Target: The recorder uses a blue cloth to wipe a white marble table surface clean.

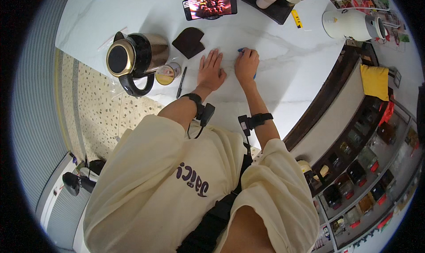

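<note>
My left hand (211,70) lies palm down on the white marbled tabletop (285,77), its fingers spread a little and nothing visible in its grasp. Just to its right, my right hand (246,65) is curled around a slim blue object (240,49). Only the ends of that object show, so its kind cannot be told. A flat dark brown piece (188,42), cut with rounded lobes and a point, rests beyond my left fingertips. Left of my left wrist lies a black pen (181,82), beside a small can with a yellow top (166,74).
An electric kettle (157,50) with a black handle stands at the left table edge. A phone (211,6) on a stand faces me at the back. Cups sit on a black tray (282,18), near a yellow packet (296,19) and a white vacuum jug (347,24). Shelved jars (357,171) line the right.
</note>
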Available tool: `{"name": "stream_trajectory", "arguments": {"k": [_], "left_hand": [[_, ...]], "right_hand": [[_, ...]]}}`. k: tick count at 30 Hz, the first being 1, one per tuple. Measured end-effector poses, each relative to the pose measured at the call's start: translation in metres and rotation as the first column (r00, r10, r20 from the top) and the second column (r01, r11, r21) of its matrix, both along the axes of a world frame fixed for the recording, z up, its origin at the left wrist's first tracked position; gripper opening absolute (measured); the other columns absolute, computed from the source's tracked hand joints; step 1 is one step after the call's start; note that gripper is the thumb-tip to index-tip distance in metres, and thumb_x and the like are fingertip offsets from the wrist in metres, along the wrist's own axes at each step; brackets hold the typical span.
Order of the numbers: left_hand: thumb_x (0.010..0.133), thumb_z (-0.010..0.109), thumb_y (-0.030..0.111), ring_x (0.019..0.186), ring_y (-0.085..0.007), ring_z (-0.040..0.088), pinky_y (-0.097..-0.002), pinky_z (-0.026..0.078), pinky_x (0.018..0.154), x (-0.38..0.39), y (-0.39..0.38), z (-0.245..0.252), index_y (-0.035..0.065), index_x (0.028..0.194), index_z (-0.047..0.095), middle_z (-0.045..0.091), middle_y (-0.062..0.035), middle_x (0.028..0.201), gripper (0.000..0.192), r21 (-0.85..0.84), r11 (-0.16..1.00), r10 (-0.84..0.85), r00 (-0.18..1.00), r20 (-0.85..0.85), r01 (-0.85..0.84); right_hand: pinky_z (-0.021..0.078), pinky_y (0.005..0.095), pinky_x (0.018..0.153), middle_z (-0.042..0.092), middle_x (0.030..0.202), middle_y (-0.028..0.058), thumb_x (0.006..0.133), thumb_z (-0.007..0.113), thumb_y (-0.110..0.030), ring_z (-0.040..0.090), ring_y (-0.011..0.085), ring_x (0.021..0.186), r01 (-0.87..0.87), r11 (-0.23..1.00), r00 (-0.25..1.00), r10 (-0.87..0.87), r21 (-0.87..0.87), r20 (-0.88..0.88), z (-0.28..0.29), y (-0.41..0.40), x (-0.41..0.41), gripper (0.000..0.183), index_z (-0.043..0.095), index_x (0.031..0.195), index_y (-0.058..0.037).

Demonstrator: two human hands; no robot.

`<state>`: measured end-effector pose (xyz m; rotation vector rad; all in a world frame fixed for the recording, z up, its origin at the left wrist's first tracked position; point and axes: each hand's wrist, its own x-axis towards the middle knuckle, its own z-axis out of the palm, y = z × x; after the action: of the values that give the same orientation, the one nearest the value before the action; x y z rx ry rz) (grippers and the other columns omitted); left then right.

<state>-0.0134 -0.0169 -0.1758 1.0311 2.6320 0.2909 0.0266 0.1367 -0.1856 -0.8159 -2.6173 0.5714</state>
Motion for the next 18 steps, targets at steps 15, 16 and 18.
{"name": "stream_trajectory", "arguments": {"k": [15,16,18], "left_hand": [[0.087,0.048,0.031,0.147,-0.0243,0.009,-0.0457,0.005,0.119,0.002,0.003,0.004,0.0075,0.149,0.024,0.015,-0.0101,0.158,0.071,0.010,0.999,-0.037,0.999,0.040,0.036],[0.087,0.048,0.031,0.147,-0.0243,0.009,-0.0457,0.005,0.119,0.001,0.003,0.003,0.0075,0.149,0.024,0.015,-0.0101,0.158,0.071,0.012,0.999,-0.044,0.998,0.039,0.043],[0.087,0.047,0.031,0.146,-0.0223,0.013,-0.0468,0.007,0.118,0.002,0.004,0.002,0.0079,0.148,0.028,0.018,-0.0099,0.157,0.068,0.026,0.999,-0.018,1.000,0.012,0.018]], "right_hand": [[0.0434,0.0473,0.080,0.054,0.100,0.0174,0.086,0.059,-0.016,0.053,0.0356,0.096,0.075,0.993,0.997,-0.078,0.092,0.029,-0.011,0.057,-0.052,0.020,0.056,0.102,-0.0038],[0.0434,0.0472,0.080,0.054,0.100,0.0170,0.085,0.059,-0.015,0.053,0.0354,0.097,0.021,0.997,0.999,-0.023,0.068,0.028,-0.011,0.057,-0.044,0.021,0.056,0.102,-0.0040],[0.0431,0.0470,0.080,0.054,0.100,0.0170,0.085,0.059,-0.015,0.052,0.0354,0.097,0.001,0.999,0.999,-0.003,0.034,0.039,-0.007,0.049,-0.026,0.021,0.056,0.103,-0.0039]]}}
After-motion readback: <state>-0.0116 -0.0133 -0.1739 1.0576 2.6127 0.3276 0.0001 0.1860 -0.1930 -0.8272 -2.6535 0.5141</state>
